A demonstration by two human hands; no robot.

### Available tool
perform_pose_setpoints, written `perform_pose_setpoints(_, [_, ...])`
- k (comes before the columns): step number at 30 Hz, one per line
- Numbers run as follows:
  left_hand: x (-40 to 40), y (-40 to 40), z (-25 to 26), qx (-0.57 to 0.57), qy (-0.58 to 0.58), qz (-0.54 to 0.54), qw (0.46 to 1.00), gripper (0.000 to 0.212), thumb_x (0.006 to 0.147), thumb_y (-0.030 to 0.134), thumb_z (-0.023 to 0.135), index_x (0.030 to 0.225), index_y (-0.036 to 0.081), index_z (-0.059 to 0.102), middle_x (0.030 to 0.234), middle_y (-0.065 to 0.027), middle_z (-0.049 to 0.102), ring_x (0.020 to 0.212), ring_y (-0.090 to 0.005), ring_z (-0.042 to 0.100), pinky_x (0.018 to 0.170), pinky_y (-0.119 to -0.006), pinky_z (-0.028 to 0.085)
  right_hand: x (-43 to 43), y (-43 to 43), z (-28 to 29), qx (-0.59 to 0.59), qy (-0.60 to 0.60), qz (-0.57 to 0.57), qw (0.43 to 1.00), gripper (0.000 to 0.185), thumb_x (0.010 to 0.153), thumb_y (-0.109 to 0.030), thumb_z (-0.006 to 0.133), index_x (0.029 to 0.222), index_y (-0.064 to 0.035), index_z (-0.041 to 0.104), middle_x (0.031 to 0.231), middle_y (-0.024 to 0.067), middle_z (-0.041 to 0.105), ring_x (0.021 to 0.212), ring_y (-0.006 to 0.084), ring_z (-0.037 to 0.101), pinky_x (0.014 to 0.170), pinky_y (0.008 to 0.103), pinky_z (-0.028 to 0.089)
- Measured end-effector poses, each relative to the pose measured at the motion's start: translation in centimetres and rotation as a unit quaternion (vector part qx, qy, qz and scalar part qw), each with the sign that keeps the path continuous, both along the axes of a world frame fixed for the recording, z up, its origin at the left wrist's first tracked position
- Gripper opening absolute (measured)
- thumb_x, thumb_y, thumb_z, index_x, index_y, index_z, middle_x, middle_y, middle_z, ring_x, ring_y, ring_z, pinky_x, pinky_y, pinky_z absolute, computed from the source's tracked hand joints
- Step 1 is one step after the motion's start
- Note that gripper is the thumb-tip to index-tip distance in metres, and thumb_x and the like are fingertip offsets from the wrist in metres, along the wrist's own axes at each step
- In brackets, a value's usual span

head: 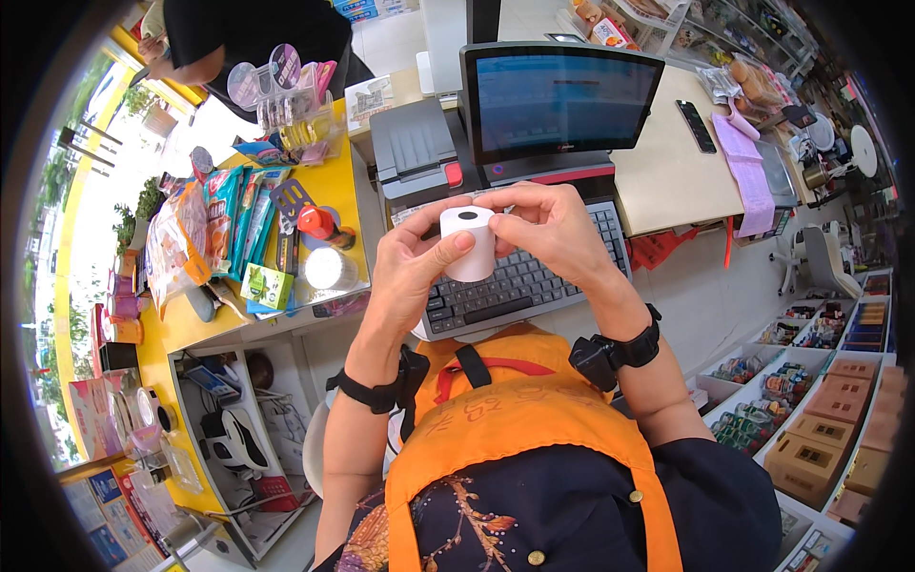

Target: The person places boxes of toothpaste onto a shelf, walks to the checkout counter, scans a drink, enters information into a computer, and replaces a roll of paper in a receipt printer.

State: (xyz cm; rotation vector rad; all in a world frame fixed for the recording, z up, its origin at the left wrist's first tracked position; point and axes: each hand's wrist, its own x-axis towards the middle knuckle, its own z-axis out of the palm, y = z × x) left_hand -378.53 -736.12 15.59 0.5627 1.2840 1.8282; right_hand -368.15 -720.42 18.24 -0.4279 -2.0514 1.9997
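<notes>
Between my two hands is a small white roll of receipt paper (468, 261), held upright with its dark core hole facing up. My left hand (418, 250) grips its left side, the thumb across the front. On the right, the thumb and fingertips of my right hand (543, 225) pinch the roll's upper edge. Both hands are above a grey-and-black computer keyboard (515, 286), which they partly cover. Just beyond stands a receipt printer (414, 146) with a red button, beside a monitor (565, 100) that is switched on.
A yellow counter (343, 207) at left bears snack bags (221, 222), a red-capped bottle (318, 223) and a white cylindrical container (330, 269). A phone (695, 126) and pink paper slips (743, 171) lie on the right desk. Another person (264, 43) stands across the counter.
</notes>
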Motion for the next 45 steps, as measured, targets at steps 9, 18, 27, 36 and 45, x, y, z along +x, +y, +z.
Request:
perform_pose_setpoints(9, [0.6,-0.1,0.0,0.016,-0.096,-0.013,0.995,0.05,0.081,0.021,0.073,0.122,-0.002,0.055,0.107,-0.0112,0.063,0.092,-0.0186,0.064,0.075,-0.031,0.056,0.1,-0.1,-1.0,-0.046,0.023,-0.013,0.999,0.025,0.079,-0.005,0.059,0.1,0.0072,0.067,0.085,0.0114,0.068,0.072,0.0124,0.065,0.063,0.0248,0.055])
perform_pose_setpoints(18, [0.9,0.0,0.2,0.015,-0.071,0.007,0.997,0.052,0.081,0.021,0.074,0.122,-0.003,0.054,0.108,-0.0115,0.063,0.094,-0.0182,0.064,0.075,-0.029,0.056,0.1,-0.2,-1.1,0.007,0.034,-0.014,0.999,0.025,0.078,-0.009,0.061,0.097,0.0059,0.068,0.076,0.0053,0.066,0.066,0.0062,0.058,0.061,0.0201,0.047])
perform_pose_setpoints(27, [1.1,-0.2,-0.3,0.017,-0.088,0.007,0.996,0.053,0.081,0.022,0.073,0.123,-0.004,0.053,0.108,-0.0116,0.063,0.093,-0.018,0.064,0.075,-0.03,0.056,0.3,-0.2,-1.3,0.034,0.033,-0.011,0.999,0.027,0.076,-0.007,0.059,0.097,0.0051,0.068,0.077,0.0064,0.067,0.068,0.0075,0.06,0.062,0.0214,0.049])
perform_pose_setpoints(36, [1.1,0.0,0.6,0.039,-0.093,0.01,0.995,0.052,0.081,0.021,0.073,0.123,-0.004,0.053,0.109,-0.0121,0.062,0.094,-0.0186,0.064,0.076,-0.031,0.057,0.1,-0.4,-0.2,-0.074,0.049,0.001,0.996,0.026,0.077,-0.004,0.056,0.099,0.0065,0.067,0.087,0.009,0.068,0.075,0.0109,0.063,0.069,0.0246,0.053])
perform_pose_setpoints(45, [1.3,0.3,0.1,0.018,-0.025,0.034,0.999,0.051,0.082,0.018,0.072,0.123,-0.005,0.051,0.111,-0.0126,0.062,0.097,-0.0191,0.063,0.081,-0.036,0.056,-0.2,-0.2,-1.1,0.059,0.06,-0.037,0.996,0.025,0.074,-0.006,0.06,0.094,0.0055,0.069,0.08,0.0077,0.068,0.07,0.0088,0.06,0.065,0.0218,0.049])
